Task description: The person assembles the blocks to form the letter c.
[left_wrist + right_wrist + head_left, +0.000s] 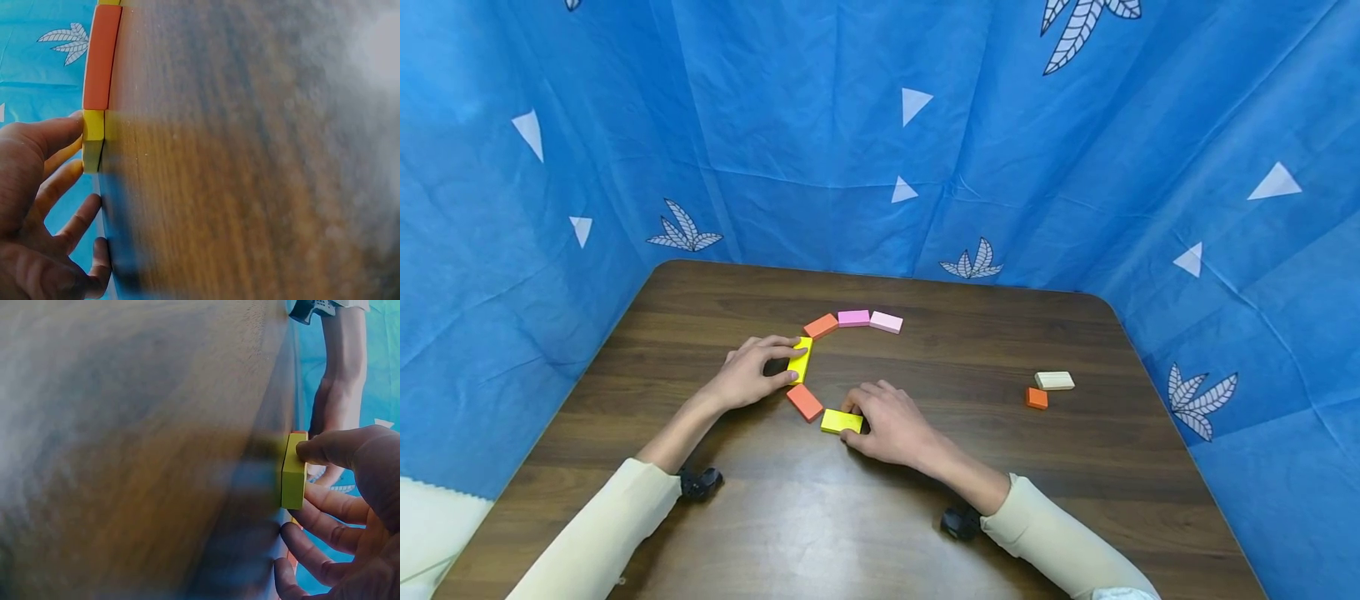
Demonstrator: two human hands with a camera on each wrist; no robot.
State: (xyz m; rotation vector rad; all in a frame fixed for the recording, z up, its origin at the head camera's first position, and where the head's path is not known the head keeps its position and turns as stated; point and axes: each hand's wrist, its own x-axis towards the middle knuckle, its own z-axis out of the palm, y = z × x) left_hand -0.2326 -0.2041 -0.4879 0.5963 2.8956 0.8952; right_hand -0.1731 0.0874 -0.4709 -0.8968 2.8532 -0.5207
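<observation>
Rectangular blocks lie end to end on the wooden table in a curve that opens to the right. My left hand (751, 371) holds the yellow block (801, 363) on the curve's left side, thumb at its near end and a finger at its far end. At the near end of the curve, my right hand (891, 423) pinches another yellow block (838, 422) between thumb and fingers; the right wrist view shows that block (294, 478) low at the tabletop. An orange block (805, 402) lies between the two yellow ones.
Beyond the left hand, the curve continues with an orange block (822, 326), a pink block (853, 318) and a pale pink block (887, 322). A cream block (1055, 381) and a small orange block (1037, 398) lie to the right. Blue curtain (820, 167) surrounds the table.
</observation>
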